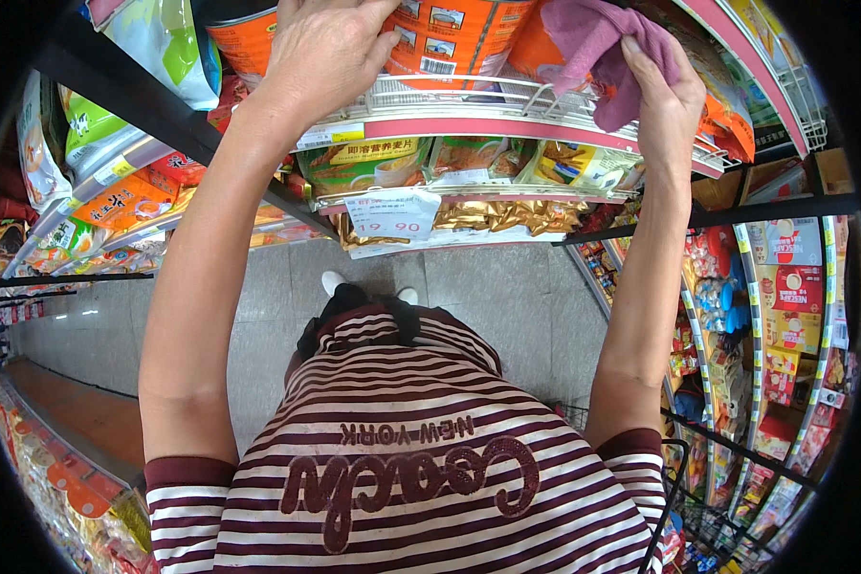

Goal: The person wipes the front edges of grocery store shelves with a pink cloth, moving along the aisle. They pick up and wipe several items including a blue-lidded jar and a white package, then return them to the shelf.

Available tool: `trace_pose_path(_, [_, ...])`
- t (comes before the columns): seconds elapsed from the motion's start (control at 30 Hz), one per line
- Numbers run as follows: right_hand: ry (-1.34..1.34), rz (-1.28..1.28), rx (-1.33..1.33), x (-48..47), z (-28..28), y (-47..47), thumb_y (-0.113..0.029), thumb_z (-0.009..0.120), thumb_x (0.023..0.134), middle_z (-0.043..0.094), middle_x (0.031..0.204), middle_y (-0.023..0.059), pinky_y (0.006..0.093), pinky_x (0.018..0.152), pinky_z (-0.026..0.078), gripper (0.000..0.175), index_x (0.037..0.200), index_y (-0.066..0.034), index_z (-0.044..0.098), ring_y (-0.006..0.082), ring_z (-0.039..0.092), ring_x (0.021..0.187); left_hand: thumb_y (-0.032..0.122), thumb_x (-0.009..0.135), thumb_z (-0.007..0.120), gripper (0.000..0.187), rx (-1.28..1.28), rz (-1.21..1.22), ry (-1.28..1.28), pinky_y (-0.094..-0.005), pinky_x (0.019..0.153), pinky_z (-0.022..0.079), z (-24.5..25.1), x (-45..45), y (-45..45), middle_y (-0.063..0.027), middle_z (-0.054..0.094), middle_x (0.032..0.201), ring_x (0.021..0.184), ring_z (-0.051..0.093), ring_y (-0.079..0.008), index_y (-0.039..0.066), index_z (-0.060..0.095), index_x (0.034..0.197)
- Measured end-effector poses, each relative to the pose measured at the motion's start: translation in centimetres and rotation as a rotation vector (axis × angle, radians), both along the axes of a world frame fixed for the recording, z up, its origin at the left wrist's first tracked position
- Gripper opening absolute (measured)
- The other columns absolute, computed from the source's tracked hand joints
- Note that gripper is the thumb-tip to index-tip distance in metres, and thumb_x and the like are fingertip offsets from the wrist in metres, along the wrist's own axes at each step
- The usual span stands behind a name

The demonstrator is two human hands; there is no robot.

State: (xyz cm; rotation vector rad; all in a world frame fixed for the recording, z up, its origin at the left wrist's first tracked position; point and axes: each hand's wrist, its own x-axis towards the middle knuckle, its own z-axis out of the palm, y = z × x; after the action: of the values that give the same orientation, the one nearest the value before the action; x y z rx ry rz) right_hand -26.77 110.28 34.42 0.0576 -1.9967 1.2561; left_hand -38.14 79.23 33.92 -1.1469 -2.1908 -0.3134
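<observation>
My left hand is at the top of the view, over the front of an orange package with small pictures and a barcode. Its thumb lies against that package, while the other fingertips run out of the frame, so its grip is hidden. Another orange package stands just left of the hand. In my right hand is a crumpled purple cloth, pinched between thumb and fingers. The cloth hangs over the white wire rail at the shelf front and partly covers an orange package behind it.
Lower shelves hold cereal bags and gold-wrapped packets behind a paper price sign. A dark metal post slants beside my left forearm. Stocked shelves and a black wire basket are at right. Grey tiles lie below.
</observation>
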Motion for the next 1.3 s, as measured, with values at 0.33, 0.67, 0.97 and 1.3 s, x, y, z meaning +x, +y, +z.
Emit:
trace_pose_path(0.33, [-0.707, 0.651, -0.288, 7.4, -6.3, -3.0, -0.011, 0.077, 0.089, 0.073, 0.095, 0.0014, 0.0231, 0.065, 0.054, 0.031, 0.118, -0.0027, 0.071, 0.0076, 0.064, 0.076, 0.016, 0.086, 0.067, 0.055, 0.011, -0.03, -0.013, -0.0517, 0.106, 0.035, -0.2, -0.2, -0.4, -0.0221, 0.054, 0.138, 0.129, 0.048, -0.0401, 0.008, 0.054, 0.139])
trace_pose_path(0.67, [-0.893, 0.482, -0.354, 2.3, -21.4, -9.1, -0.008, 0.07, 0.096, 0.071, 0.092, -0.0016, 0.0255, 0.074, 0.054, 0.021, 0.116, -0.0025, 0.072, 0.0068, 0.064, 0.082, 0.012, 0.091, 0.066, 0.042, 0.172, -0.188, -0.014, -0.0561, 0.112, 0.037, -5.0, 6.7, -3.5, -0.0146, 0.055, 0.141, 0.132, 0.051, -0.0364, 0.01, 0.06, 0.132])
trace_pose_path(0.97, [-0.599, 0.293, -0.571, -2.6, -25.5, -11.9, -0.002, 0.068, 0.095, 0.074, 0.109, 0.0049, 0.0283, 0.084, 0.055, 0.026, 0.122, -0.0014, 0.071, 0.0121, 0.068, 0.093, 0.009, 0.09, 0.068, 0.018, 0.102, -0.096, -0.781, -0.0455, 0.099, 0.048, -17.9, 15.0, -10.3, -0.0153, 0.069, 0.114, 0.109, 0.063, -0.0348, 0.0, 0.069, 0.105])
trace_pose_path(1.3, [-0.35, 0.081, -0.926, -5.6, -28.7, -11.3, -0.001, 0.066, 0.096, 0.073, 0.108, 0.0068, 0.0275, 0.077, 0.054, 0.022, 0.118, -0.0005, 0.071, 0.0123, 0.067, 0.089, 0.011, 0.093, 0.065, 0.028, 0.219, 0.067, -1.018, -0.0477, 0.091, 0.053, -23.2, 12.0, -16.7, -0.0233, 0.069, 0.113, 0.104, 0.065, -0.0441, -0.003, 0.065, 0.118])
